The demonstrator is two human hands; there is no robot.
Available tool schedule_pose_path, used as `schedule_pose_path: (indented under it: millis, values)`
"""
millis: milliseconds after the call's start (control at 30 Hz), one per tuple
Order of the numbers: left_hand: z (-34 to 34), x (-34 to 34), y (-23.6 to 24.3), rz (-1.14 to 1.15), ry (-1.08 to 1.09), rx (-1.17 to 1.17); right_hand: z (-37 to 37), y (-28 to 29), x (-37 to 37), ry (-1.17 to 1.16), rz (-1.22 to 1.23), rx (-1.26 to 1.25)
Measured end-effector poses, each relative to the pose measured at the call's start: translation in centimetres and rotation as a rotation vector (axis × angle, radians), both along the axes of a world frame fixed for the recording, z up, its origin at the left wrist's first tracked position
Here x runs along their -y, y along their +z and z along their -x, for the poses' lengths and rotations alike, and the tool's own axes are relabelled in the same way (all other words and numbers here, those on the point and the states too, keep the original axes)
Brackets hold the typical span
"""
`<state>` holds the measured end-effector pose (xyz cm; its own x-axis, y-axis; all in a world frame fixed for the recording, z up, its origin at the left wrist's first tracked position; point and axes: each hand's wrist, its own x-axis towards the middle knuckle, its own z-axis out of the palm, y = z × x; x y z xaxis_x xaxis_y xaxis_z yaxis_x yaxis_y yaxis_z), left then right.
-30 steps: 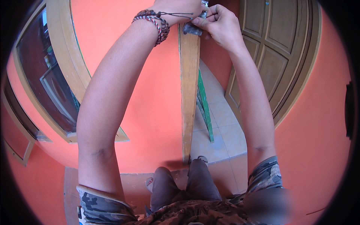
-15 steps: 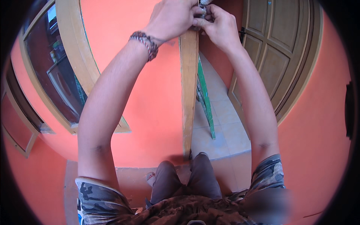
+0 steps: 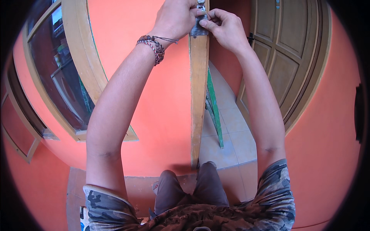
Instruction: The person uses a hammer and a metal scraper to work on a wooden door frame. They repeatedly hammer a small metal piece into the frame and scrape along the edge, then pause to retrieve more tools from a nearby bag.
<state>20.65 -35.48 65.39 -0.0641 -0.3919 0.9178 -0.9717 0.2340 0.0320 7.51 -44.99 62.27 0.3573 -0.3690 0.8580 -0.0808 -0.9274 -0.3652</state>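
Observation:
At the top of the head view, a worn silver metal latch plate point(image 3: 198, 30) lies against the wooden door-frame post point(image 3: 199, 77). My left hand point(image 3: 175, 17) grips its upper left part, with the thumb laid across the metal. From the other side my right hand point(image 3: 227, 29) pinches its right edge, thumb tip on the plate's face and fingers curled. Part of the latch's upper end is covered by my left fingers. Whether it is fastened to the wood I cannot tell.
Left of the post is an orange wall point(image 3: 154, 115) with a wood-framed window point(image 3: 61, 73). Through the doorway on the right stand a green bar point(image 3: 214, 107) on the tiled floor point(image 3: 231, 142) and a panelled wooden door point(image 3: 283, 57).
Both hands have shifted slightly, and the plate now shows more fully below my fingers. My right thumb has come to rest on its face. The view has moved a little.

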Motion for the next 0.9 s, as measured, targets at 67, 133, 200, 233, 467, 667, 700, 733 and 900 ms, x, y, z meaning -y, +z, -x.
schedule_pose_path:
  millis: [67,133,200,233,467,667,700,733,900]
  values:
    - [0.2,-0.4,-0.1,-0.008,-0.023,-0.047,-0.5,-0.2,0.7,0.020,0.075,0.055]
    - [0.5,-1.1,0.0,-0.025,-0.054,-0.115,-0.7,-0.3,0.7,0.021,0.109,0.084]
    - [0.9,-2.2,0.1,-0.012,-0.030,-0.082,-0.7,-0.2,0.0,0.002,0.102,0.084]
    - [1.0,-2.5,0.0,-0.011,-0.015,-0.064,-0.8,-0.2,-0.2,-0.023,0.136,0.084]
    - [-0.3,-1.5,-0.1,-0.056,-0.007,-0.119,-1.4,1.4,-2.0,-0.025,0.140,0.056]
    - [0.7,-2.6,-1.9,0.033,-0.073,-0.110,-1.2,-0.8,-1.5,-0.003,0.395,0.124]
    - [0.9,-2.6,-2.5,0.076,-0.089,-0.078,-1.3,-1.4,-1.2,-0.027,0.460,0.169]
    - [0.8,-2.7,-3.0,0.121,-0.098,-0.043,-1.3,-1.8,-1.4,-0.045,0.463,0.180]
    - [0.4,-2.3,-5.3,0.163,-0.008,0.103,-1.1,-3.2,-1.6,-0.027,0.590,0.261]
